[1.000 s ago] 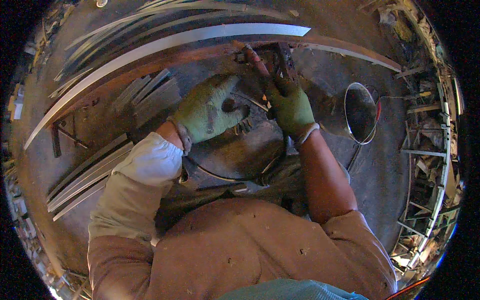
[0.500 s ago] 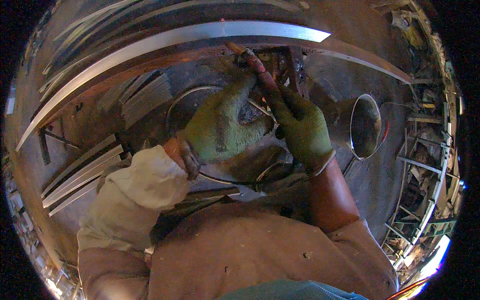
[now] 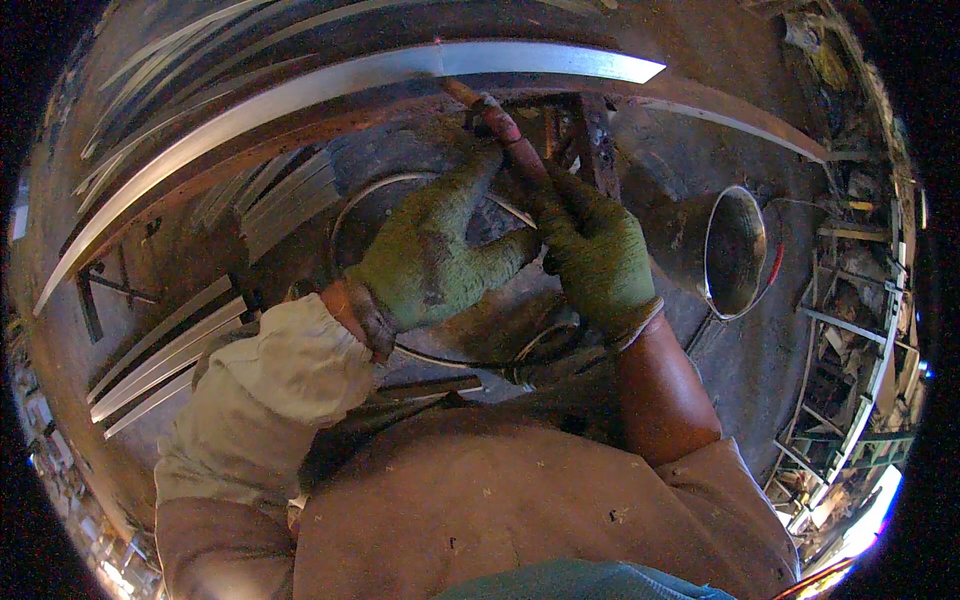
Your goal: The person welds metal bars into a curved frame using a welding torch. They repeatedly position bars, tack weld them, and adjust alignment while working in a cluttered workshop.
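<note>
My right hand [image 3: 602, 250], in a green work glove, is closed around the handle of a welding torch [image 3: 518, 150]. The torch's copper-coloured nozzle points up and left, its tip close to the lower edge of a long bright metal strip [image 3: 330, 88] by a thin cross line; whether they touch I cannot tell. Also gloved in green, my left hand [image 3: 425, 250] lies beside the torch with fingers stretched forward and thumb apart. Its fingertips come near the torch neck, and its thumb reaches to the right hand. The strip lies along a rusty brown beam [image 3: 215, 145].
A round metal container [image 3: 738, 252] stands at the right. Behind my hands is a large hoop [image 3: 350, 205]. Cut metal strips [image 3: 165, 350] lie at the left, more beyond the beam. A rusty upright [image 3: 597, 150] is under the beam. A metal frame [image 3: 845, 330] with scrap runs along the far right.
The torch tip has shifted slightly left along with my right hand. The left hand has moved a little left and down. The whole view has turned slightly.
</note>
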Available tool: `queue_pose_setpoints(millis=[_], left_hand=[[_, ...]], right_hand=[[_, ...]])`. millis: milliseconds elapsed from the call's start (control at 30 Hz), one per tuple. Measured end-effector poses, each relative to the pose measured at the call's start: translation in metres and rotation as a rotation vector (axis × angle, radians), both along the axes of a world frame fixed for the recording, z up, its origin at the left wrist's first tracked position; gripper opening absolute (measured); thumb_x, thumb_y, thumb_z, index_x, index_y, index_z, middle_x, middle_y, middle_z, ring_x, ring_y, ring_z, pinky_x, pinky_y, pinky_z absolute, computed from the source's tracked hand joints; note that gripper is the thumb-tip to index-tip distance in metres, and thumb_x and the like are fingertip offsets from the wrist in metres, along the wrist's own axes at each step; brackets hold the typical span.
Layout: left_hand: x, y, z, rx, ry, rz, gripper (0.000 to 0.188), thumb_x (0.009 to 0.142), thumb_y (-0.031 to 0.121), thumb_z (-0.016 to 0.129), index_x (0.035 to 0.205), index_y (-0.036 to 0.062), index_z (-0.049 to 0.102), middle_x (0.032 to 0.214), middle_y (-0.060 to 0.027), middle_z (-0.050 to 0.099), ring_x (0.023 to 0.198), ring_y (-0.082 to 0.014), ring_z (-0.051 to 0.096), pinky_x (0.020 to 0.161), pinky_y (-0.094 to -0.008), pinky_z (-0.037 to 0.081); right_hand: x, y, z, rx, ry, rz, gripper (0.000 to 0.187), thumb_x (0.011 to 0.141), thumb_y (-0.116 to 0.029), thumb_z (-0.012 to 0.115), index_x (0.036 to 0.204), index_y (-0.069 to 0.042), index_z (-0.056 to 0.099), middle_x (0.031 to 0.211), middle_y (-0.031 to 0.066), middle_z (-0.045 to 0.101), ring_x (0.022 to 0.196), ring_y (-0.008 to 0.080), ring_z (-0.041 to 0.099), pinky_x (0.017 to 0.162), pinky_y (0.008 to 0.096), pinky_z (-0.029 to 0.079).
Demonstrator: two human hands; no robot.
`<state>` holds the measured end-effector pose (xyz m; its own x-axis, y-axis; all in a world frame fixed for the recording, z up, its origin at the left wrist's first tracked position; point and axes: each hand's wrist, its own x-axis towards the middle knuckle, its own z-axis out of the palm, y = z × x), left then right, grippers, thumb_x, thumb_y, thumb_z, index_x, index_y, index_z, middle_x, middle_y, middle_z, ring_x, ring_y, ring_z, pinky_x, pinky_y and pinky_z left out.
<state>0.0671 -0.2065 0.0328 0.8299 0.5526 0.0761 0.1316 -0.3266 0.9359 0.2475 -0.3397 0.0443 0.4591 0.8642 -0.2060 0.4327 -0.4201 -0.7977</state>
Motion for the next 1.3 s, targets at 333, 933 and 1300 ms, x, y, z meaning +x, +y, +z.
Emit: queue_pose_setpoints(millis=[333, 933, 1300], left_hand=[[0.003, 0.006, -0.013, 0.129, -0.057, -0.002, 0.087, 0.095, 0.026, 0.093, 0.166, -0.0009, 0.05, 0.147, -0.0298, 0.072, 0.132, -0.0465, 0.074, 0.106, -0.0501, 0.063], [0.006, 0.014, -0.014, 0.174, 0.022, 0.004, 0.088, 0.095, 0.028, 0.094, 0.168, 0.0017, 0.052, 0.144, -0.0318, 0.073, 0.132, -0.0464, 0.075, 0.107, -0.0514, 0.062], [0.004, 0.021, 0.009, -0.183, -0.001, -0.155, 0.081, 0.098, 0.026, 0.091, 0.165, 0.0006, 0.054, 0.145, -0.0316, 0.074, 0.132, -0.0475, 0.075, 0.105, -0.0515, 0.063]], right_hand=[[0.003, 0.003, -0.004, 0.033, -0.07, 0.026, 0.051, 0.116, -0.032, 0.073, 0.156, -0.002, 0.071, 0.102, 0.007, 0.082, 0.076, 0.0103, 0.068, 0.067, 0.0311, 0.057], [-0.006, 0.015, 0.007, 0.07, 0.092, -0.005, 0.041, 0.117, -0.026, 0.072, 0.152, -0.005, 0.075, 0.103, 0.0032, 0.082, 0.072, 0.0052, 0.063, 0.063, 0.026, 0.053], [-0.001, 0.016, 0.005, 0.081, 0.194, -0.047, 0.045, 0.117, -0.033, 0.074, 0.153, -0.007, 0.075, 0.101, 0.0003, 0.081, 0.073, 0.0052, 0.062, 0.063, 0.0256, 0.053]])
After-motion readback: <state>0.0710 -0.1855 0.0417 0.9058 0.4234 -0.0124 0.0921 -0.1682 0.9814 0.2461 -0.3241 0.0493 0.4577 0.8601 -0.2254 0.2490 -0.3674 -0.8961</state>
